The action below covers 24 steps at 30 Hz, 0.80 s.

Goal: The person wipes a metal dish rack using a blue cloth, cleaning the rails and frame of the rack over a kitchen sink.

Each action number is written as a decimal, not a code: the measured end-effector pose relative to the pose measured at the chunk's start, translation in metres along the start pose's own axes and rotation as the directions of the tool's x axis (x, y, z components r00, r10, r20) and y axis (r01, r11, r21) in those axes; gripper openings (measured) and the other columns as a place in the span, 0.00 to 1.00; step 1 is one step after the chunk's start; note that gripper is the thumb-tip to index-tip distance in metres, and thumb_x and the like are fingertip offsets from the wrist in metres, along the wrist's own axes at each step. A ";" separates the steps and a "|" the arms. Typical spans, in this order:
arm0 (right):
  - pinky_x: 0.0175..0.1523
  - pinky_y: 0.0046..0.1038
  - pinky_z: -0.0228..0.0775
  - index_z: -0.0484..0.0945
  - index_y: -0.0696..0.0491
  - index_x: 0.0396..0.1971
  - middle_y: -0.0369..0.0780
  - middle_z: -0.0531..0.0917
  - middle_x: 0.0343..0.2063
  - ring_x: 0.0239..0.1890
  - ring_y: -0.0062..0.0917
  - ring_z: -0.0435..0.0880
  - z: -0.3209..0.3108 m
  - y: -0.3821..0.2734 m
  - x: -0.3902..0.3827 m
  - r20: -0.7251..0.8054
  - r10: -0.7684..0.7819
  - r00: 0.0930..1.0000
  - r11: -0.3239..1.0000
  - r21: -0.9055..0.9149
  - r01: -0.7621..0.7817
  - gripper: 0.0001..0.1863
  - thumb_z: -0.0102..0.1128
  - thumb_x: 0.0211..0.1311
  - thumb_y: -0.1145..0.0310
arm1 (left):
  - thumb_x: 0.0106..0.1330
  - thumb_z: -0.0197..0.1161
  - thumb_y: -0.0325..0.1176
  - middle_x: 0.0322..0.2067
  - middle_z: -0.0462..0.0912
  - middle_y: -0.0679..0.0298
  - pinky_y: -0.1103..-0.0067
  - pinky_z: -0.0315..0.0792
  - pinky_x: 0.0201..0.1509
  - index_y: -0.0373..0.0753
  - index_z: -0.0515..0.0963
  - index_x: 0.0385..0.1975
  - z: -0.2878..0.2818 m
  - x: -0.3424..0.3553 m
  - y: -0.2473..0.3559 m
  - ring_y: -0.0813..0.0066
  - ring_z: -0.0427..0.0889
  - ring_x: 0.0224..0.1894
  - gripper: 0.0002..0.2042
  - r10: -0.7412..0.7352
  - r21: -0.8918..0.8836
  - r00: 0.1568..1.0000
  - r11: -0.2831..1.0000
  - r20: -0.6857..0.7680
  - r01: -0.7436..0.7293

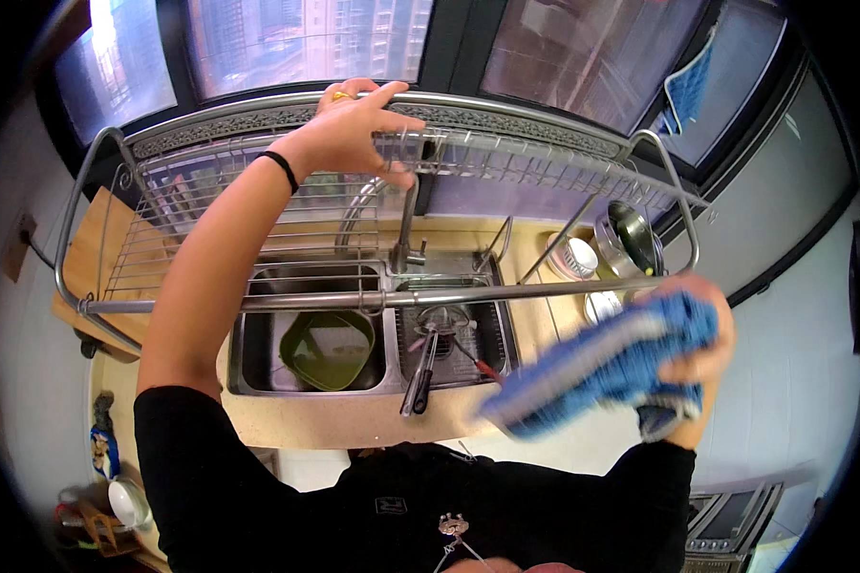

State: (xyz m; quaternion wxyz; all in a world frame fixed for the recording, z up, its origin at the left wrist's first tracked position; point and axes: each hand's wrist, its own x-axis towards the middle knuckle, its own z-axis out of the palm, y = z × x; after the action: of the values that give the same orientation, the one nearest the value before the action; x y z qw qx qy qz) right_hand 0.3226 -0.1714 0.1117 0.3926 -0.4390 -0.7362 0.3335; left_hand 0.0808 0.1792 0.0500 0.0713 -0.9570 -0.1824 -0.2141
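Observation:
My right hand (705,329) is closed on a blue towel (607,358) with a pale stripe, blurred by motion, held in front of the rack's right end. My left hand (354,132) reaches up to the back rail of a metal dish rack (392,298), fingers spread apart and nothing visible in them. Whether its fingertips touch the rail I cannot tell. Below the rack lies a double sink (389,377). A green basin (327,349) with liquid sits in its left bowl; utensils with dark handles (422,387) lean over the right bowl's front edge.
Behind the sink rises a curved faucet (406,244). White bowls (573,256) and metal pots (631,239) stand on the counter at the right. A wooden board (115,258) leans at the left, and another blue cloth (688,91) hangs by the window.

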 end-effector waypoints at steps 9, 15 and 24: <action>0.41 0.26 0.75 0.81 0.63 0.38 0.46 0.85 0.34 0.31 0.28 0.84 0.027 0.027 -0.143 -0.116 0.358 0.927 0.930 -0.046 -0.365 0.16 0.69 0.56 0.67 | 0.26 0.85 0.47 0.73 0.48 0.57 0.56 0.49 0.75 0.64 0.62 0.68 -0.006 0.002 0.036 0.47 0.49 0.72 0.58 -0.087 0.271 0.986 0.961 0.143 0.045; 0.39 0.26 0.75 0.80 0.62 0.39 0.39 0.84 0.26 0.30 0.22 0.81 0.034 0.071 -0.180 -0.397 0.597 0.697 0.783 0.099 -0.614 0.18 0.69 0.56 0.63 | 0.27 0.84 0.47 0.73 0.46 0.54 0.57 0.45 0.76 0.64 0.57 0.70 -0.013 0.008 0.046 0.44 0.49 0.72 0.60 -0.098 0.297 0.976 0.954 0.197 0.036; 0.41 0.44 0.73 0.78 0.61 0.34 0.53 0.83 0.27 0.35 0.49 0.83 0.032 0.093 -0.170 -0.704 0.451 0.549 0.250 -0.491 -0.835 0.18 0.67 0.53 0.61 | 0.49 0.74 0.28 0.74 0.46 0.55 0.61 0.44 0.76 0.57 0.63 0.69 -0.029 0.000 0.046 0.52 0.45 0.75 0.43 -0.078 0.009 0.966 0.997 0.246 0.078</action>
State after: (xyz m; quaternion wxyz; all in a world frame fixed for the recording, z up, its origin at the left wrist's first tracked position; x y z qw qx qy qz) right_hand 0.3820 -0.2942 -0.0294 0.1223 -0.8911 -0.4370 -0.0020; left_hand 0.0872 0.1309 0.0740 0.0396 -0.9683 -0.2272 -0.0964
